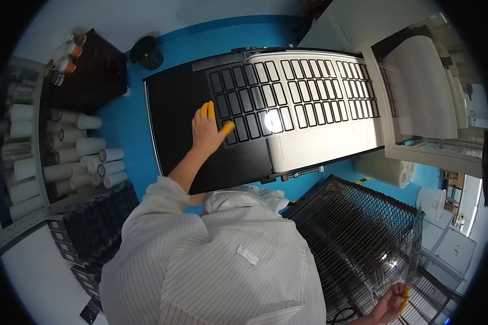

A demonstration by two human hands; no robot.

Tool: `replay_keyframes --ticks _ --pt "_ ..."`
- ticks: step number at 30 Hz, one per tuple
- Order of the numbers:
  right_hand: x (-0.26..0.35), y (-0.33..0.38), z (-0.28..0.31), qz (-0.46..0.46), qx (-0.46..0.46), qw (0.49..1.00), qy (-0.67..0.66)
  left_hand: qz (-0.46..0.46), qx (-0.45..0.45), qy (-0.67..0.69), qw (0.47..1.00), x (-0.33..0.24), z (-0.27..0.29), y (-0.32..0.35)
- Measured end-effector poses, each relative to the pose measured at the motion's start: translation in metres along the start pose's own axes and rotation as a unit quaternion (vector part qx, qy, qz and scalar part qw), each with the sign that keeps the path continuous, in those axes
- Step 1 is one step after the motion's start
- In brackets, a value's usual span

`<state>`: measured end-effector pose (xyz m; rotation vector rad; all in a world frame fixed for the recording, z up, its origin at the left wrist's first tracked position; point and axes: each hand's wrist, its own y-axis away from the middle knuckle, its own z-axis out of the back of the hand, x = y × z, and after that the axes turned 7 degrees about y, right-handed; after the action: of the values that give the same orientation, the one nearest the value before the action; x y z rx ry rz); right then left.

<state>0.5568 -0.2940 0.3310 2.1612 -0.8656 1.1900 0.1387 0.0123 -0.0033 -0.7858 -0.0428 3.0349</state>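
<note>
Worktop [173, 116] stretches dark to the left, leaving sliding room there; wire rack [358, 216] stands near its front right edge; clear sheet with 3 rows of black frames [249, 100] lies where dark meets pale. Left hand [209, 127], grip spread, is at the sheet's left edge, seemingly positioning it; the next move calls for light, level contact; right hand [391, 304] is by the rack, grip unreadable.

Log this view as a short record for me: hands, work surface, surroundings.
Left hand: open, yellow finger covers, at the left end of the black-outlined rectangles; contact unclear
Right hand: yellow finger covers, near the black wire rack; grip unclear
Surface: black panel, white bed to its right
Left side: pale rolls, stacked
Far side: dark bin
</note>
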Motion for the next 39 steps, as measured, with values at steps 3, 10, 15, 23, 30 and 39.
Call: replay_keyframes --ticks 3,10,15,23,30,39 --pt "-0.011 0.006 0.005 0.018 0.045 0.999 -0.011 -0.026 0.141 -0.068 0.987 -0.003 0.01 0.03" --pt "-0.014 0.032 0.022 0.024 0.04 0.998 0.035 -0.099 0.118 -0.06 0.986 0.034 0.001 0.042" --pt "-0.032 0.055 0.032 0.005 0.06 0.998 -0.004 -0.16 0.139 -0.09 0.973 0.04 0.005 0.039" --pt "-0.087 0.079 0.007 0.004 0.114 0.993 -0.001 -0.204 0.105 -0.028 0.973 0.04 0.011 0.032" --pt "-0.153 0.1 -0.038 -0.05 0.058 0.996 0.037 -0.266 0.096 0.053 0.958 0.021 0.027 0.028" --pt "-0.221 0.118 -0.083 -0.172 0.178 0.968 0.032 -0.115 0.338 0.659 0.662 -0.125 0.061 0.092"
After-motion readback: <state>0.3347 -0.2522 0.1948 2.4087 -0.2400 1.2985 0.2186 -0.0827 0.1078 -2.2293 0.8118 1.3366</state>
